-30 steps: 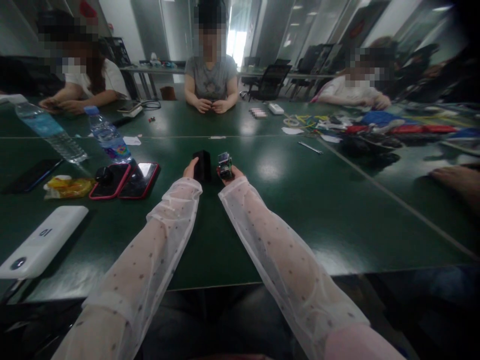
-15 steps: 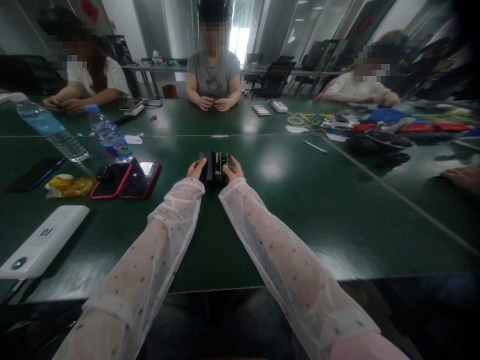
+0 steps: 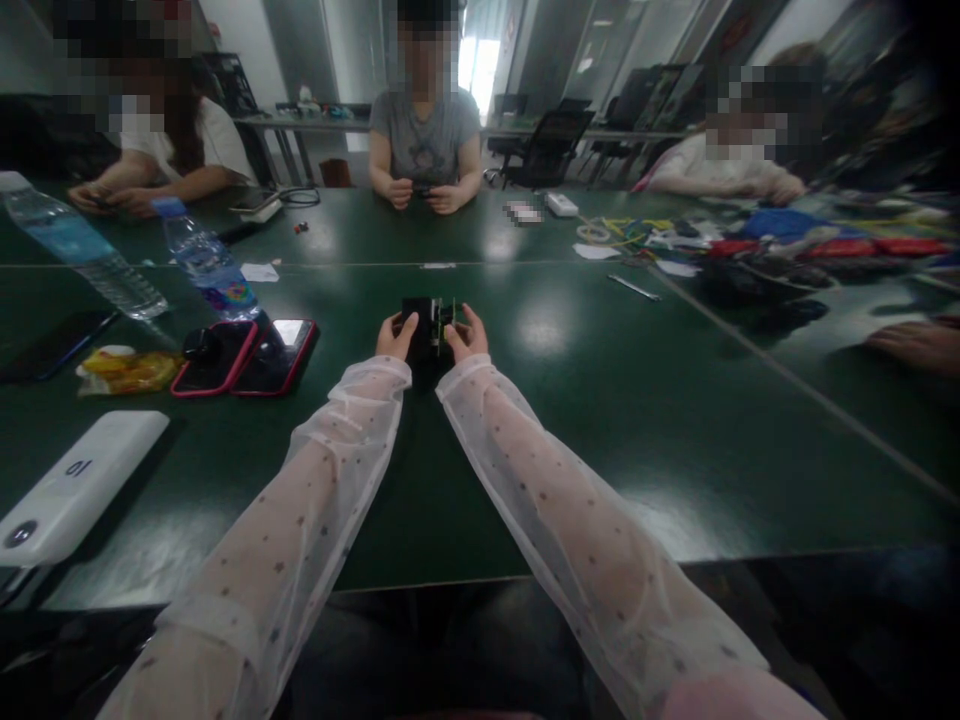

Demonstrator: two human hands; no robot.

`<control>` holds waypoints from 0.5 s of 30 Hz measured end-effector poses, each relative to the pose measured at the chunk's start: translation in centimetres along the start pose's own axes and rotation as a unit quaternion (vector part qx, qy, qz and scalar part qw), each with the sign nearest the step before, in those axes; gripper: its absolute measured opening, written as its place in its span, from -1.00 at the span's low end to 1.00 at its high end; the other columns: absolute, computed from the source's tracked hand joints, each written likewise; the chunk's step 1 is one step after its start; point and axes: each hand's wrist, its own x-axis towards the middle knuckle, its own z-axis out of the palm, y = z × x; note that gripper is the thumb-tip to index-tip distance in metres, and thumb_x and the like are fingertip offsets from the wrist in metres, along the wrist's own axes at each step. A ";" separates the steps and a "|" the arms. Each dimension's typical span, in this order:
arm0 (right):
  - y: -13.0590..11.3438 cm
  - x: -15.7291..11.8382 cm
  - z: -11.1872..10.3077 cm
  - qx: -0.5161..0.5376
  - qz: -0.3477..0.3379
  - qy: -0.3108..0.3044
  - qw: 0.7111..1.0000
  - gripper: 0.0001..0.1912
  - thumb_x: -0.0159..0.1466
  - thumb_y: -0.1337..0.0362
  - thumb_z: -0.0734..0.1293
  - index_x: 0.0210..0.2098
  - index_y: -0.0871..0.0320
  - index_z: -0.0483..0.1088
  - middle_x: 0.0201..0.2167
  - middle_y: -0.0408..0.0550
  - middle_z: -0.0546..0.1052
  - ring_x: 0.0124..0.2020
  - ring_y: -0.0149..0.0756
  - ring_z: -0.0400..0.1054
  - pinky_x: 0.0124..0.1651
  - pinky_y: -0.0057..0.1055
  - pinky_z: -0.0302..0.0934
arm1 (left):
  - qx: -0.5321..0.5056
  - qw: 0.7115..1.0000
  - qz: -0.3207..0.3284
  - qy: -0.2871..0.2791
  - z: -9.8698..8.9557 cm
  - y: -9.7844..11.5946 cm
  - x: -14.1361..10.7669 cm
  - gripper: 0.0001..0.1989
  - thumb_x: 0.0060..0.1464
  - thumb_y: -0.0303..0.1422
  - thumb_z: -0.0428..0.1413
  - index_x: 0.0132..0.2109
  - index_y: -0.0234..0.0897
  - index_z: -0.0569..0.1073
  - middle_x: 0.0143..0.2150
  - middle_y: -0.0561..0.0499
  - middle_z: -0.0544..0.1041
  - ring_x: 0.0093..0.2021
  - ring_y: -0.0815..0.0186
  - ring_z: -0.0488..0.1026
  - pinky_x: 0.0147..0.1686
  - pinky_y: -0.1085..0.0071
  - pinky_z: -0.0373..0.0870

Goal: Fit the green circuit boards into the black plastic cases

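My left hand is closed on a black boxy part, its thumb lying on the near face. Against the right side of that part sits a green circuit board assembly, which my right hand grips between thumb and fingers. Both pieces are together above the green table. Whether they are joined is too small to tell. Sheer white sleeves with dark stars cover both forearms.
At left are two bottles, two pink-edged phones, a snack packet and a white device. A wrench and tangled cables lie at right. Three people sit opposite; another hand rests at far right.
The view has shifted slightly. The black part in my left hand has turned a little, showing more of its face. The person opposite now holds a small dark object higher.
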 end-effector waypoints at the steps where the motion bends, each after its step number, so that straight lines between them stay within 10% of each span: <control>1: 0.1 0.1 -0.1 -0.011 -0.016 -0.002 1.000 -0.43 0.17 0.40 0.43 0.15 -0.03 0.36 -0.22 -0.19 0.53 -0.13 -0.37 0.47 0.20 -0.24 0.33 | 0.020 1.000 0.020 0.011 0.0 -0.1 -0.1 -0.75 0.05 -0.28 0.36 -0.17 -0.24 0.51 -0.15 -0.06 0.58 -0.02 0.18 0.53 0.09 0.32 0.37; 15: 0.7 0.1 0.0 0.009 0.029 0.003 1.000 -0.41 0.16 0.37 0.45 0.16 -0.07 0.35 -0.18 -0.16 0.52 -0.07 -0.32 0.46 0.17 -0.18 0.37 | 0.025 0.999 0.026 0.010 0.2 0.4 -0.9 -0.75 0.03 -0.30 0.38 -0.18 -0.24 0.52 -0.09 -0.13 0.57 0.02 0.12 0.51 0.09 0.31 0.34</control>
